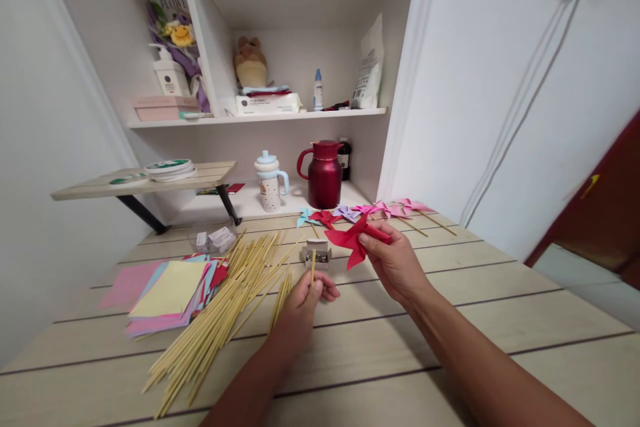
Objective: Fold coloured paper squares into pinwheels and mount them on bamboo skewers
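My right hand (395, 261) pinches a red paper pinwheel (350, 240) by one of its blades, raised above the table. In my left hand (306, 297) a thin wooden stick (313, 265) stands upright between thumb and fingers. Just beyond that hand sits a small open box (317, 253) with little metal pieces in it. A big pile of wooden sticks (220, 313) spreads to the left, with a few more sticks (281, 293) beside my left wrist. Left of the pile lies a stack of coloured paper squares (173, 290), a yellow one on top.
Finished pinwheels (385, 209) in several colours lie in a row at the table's back. Behind them stand a red thermos jug (325, 177) and a pale cup (270, 183). A raised wooden shelf (210, 173) holds round lids (170, 170); a clear container (213, 238) sits below.
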`<state>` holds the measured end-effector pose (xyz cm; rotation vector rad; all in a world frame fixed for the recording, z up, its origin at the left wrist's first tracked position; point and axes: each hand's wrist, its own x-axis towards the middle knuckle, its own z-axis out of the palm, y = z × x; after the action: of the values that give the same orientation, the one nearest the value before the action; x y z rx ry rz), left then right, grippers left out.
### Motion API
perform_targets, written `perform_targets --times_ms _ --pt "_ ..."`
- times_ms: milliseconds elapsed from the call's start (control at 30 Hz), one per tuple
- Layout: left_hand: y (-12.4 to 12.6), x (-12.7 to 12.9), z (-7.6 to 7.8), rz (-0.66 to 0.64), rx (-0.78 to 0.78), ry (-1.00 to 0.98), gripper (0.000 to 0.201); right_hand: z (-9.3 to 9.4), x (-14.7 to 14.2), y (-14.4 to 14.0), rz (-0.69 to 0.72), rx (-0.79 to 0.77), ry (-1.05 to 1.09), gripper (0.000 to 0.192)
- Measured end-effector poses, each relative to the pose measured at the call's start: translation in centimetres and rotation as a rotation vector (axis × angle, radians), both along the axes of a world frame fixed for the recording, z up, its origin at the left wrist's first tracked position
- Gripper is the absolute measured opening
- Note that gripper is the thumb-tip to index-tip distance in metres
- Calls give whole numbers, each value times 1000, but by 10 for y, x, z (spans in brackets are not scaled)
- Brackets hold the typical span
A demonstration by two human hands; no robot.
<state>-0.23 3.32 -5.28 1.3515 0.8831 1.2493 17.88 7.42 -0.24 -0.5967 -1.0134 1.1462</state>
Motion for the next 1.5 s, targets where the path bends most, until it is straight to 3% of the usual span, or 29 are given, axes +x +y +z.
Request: perform_targets --times_ms 267,467,633,867,1033,1267,1500 --pt "-21 6 27 -12 -135 -18 41 -1 -2 -3 21 -40 -53 23" --pt "-25 4 37 -18 -233 -66 60 -2 -3 -3 10 -41 -67 23" --pt "-23 1 39 49 -221 -180 48 1 1 -1 -25 -15 -48 22" --pt "-11 -8 30 157 -259 -244 35 10 0 -14 -39 35 -53 19" --pt "-19 -8 37 269 -234 -234 27 12 -4 -27 56 258 -232 10" --pt "-23 -6 41 71 -226 -143 37 16 -6 -34 11 502 -471 7" --pt "-27 -4 43 5 -126 -119 34 16 -6 -36 -3 590 -460 12"
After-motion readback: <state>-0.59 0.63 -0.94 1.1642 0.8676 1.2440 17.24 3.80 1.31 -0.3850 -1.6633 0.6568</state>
